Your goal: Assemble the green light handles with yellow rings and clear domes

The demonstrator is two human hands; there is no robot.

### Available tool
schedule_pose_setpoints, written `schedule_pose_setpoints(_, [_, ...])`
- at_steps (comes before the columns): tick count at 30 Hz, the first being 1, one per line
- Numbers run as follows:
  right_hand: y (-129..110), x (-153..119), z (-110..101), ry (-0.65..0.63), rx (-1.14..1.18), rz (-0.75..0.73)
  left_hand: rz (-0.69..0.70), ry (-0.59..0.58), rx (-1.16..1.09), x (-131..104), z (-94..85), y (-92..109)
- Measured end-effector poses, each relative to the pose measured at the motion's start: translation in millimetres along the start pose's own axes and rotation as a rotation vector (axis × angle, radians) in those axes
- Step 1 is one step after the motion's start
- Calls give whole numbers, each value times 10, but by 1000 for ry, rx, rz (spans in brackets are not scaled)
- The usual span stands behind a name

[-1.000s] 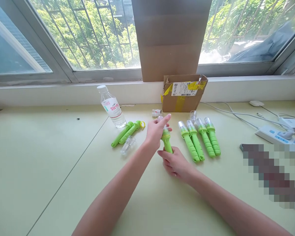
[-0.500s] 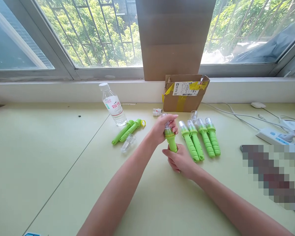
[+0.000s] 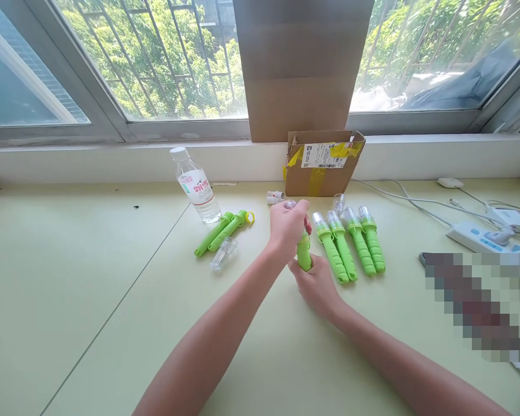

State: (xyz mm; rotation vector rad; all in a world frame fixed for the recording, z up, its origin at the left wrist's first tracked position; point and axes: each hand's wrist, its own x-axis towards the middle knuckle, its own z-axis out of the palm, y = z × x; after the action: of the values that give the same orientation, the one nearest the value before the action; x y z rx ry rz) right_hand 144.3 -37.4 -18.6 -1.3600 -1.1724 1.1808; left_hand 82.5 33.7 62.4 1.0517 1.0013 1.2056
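Observation:
Between my hands a green light stick point(image 3: 304, 258) with a ribbed handle stands at a tilt. My left hand point(image 3: 286, 228) is wrapped round its clear ribbed cap point(image 3: 290, 204), hiding most of it. Lower down, my right hand point(image 3: 317, 284) grips the handle, whose bottom end is hidden. Just right of it lie several green light sticks with clear caps point(image 3: 332, 254). To the left are two capless green handles point(image 3: 225, 230), a yellow ring point(image 3: 250, 218) and a loose clear cap point(image 3: 224, 253). Another clear cap point(image 3: 339, 202) stands behind the capped sticks.
A water bottle point(image 3: 198, 188) stands at the back left. An opened cardboard box point(image 3: 320, 173) sits against the wall, with small white cylinders point(image 3: 275, 197) beside it. Cables and a power strip point(image 3: 472, 238) lie at the right, near a blurred-out object point(image 3: 472, 300).
My left hand has turned over the cap and now covers more of it and the collar. My right hand stays on the handle. The whole view has shifted slightly.

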Motion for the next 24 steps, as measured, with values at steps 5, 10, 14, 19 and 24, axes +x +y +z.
schedule_pose_setpoints(5, [-6, 2, -8, -63, 92, 129, -42, -233, -93, 118, -74, -31])
schedule_pose_setpoints(10, [-36, -23, -36, -202, 173, 195, -88, -413, -180, 114, -115, -5])
schedule_pose_setpoints(14, [-11, -29, -54, -268, 201, 212, -97, -529, -230, 94, -174, 10])
schedule_pose_setpoints(19, [-13, -24, -53, -324, 141, 220, -101, -547, -268, 59, -273, 16])
schedule_pose_setpoints(24, [-31, -91, -2, -224, 57, 63, -98, -486, -244, 59, -352, -31])
